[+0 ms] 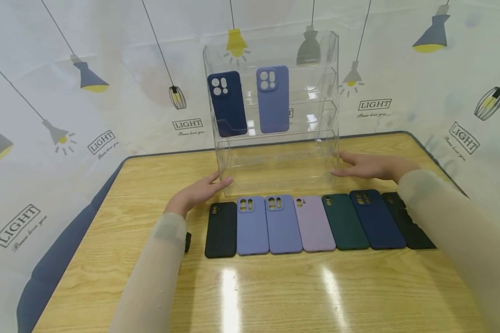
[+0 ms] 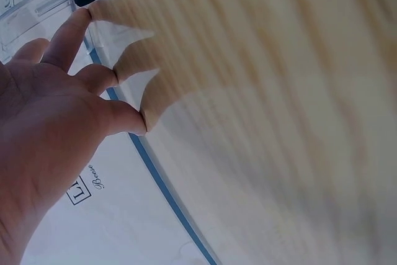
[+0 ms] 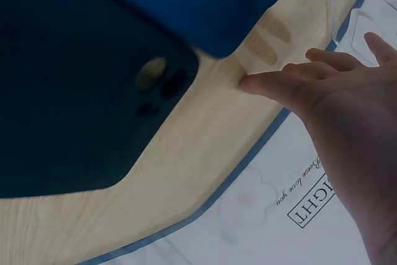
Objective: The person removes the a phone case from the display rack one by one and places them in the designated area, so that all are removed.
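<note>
A clear tiered acrylic display rack [image 1: 275,162] stands toward the back of the table. My left hand [image 1: 197,192] is at its lower left side, fingers extended and thumb along the front corner. At the lower right side is my right hand [image 1: 368,166], its fingers spread, with the tips at the panel. Up in the rack lean a navy phone case [image 1: 232,108] and a periwinkle phone case [image 1: 274,108]. In the left wrist view, the left hand [image 2: 56,103] has its fingertips on the table. The right wrist view shows the right hand [image 3: 335,97] beside the dark cases.
In front of the rack lies a row of phone cases: black [image 1: 221,233], periwinkle [image 1: 253,231], another periwinkle, lilac [image 1: 315,226], green [image 1: 345,224], navy [image 1: 377,222] and a black one [image 1: 406,224] partly behind the right sleeve. A lamp-print cloth [image 1: 141,125] hangs behind the table [image 1: 275,291].
</note>
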`<state>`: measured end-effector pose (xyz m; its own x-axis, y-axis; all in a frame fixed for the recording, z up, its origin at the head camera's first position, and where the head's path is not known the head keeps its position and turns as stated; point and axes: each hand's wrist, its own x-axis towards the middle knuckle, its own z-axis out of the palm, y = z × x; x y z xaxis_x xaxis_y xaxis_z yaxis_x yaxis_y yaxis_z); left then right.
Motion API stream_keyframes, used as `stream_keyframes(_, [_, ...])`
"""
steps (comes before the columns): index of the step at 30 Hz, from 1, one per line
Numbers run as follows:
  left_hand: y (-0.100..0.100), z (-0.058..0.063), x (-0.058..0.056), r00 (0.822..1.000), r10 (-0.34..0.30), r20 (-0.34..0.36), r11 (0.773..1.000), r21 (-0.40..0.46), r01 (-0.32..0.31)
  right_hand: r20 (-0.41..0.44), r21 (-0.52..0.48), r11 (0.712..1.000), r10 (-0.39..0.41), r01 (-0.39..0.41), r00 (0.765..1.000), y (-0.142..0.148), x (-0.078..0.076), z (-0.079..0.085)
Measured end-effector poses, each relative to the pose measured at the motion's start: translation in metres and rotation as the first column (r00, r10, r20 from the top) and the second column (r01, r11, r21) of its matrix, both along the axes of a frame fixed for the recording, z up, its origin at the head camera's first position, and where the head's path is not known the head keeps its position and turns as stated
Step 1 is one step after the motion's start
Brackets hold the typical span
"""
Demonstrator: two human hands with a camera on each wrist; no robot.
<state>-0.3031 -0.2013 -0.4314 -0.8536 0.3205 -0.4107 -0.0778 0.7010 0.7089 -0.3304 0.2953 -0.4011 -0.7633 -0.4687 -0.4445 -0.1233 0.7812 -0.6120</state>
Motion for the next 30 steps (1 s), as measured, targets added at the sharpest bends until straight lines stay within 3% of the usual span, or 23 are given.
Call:
stream_keyframes(12, [-0.001,-0.002,-0.001,1.0,-0.001,0.002,1.0,0.019,0.001,0.181,0.014,1.0,-0.014,0.012,0.983,-0.014,-0.015,-0.003])
stream_keyframes(20, [-0.002,-0.003,0.0,0.998,-0.02,-0.061,0.999,-0.035,0.018,0.177,0.045,0.999,-0.036,0.028,0.984,-0.015,-0.014,-0.006])
stream_keyframes(24, [-0.005,0.007,-0.005,0.99,-0.035,-0.139,0.997,-0.072,0.025,0.18,0.036,0.999,-0.034,0.027,0.983,-0.014,-0.011,-0.007])
stream_keyframes(27, [-0.009,0.027,-0.014,0.959,0.04,-0.279,0.999,-0.023,-0.049,0.172,0.037,0.999,-0.031,0.025,0.985,-0.014,-0.01,-0.006])
stream_keyframes(29, [-0.011,0.047,-0.023,0.914,0.112,-0.39,0.994,0.028,-0.11,0.162,0.034,0.999,-0.025,0.019,0.987,-0.014,-0.01,-0.007])
stream_keyframes(30, [-0.011,0.059,-0.026,0.883,0.141,-0.448,0.99,0.045,-0.136,0.159,0.029,0.999,-0.021,0.017,0.987,-0.015,-0.01,-0.007])
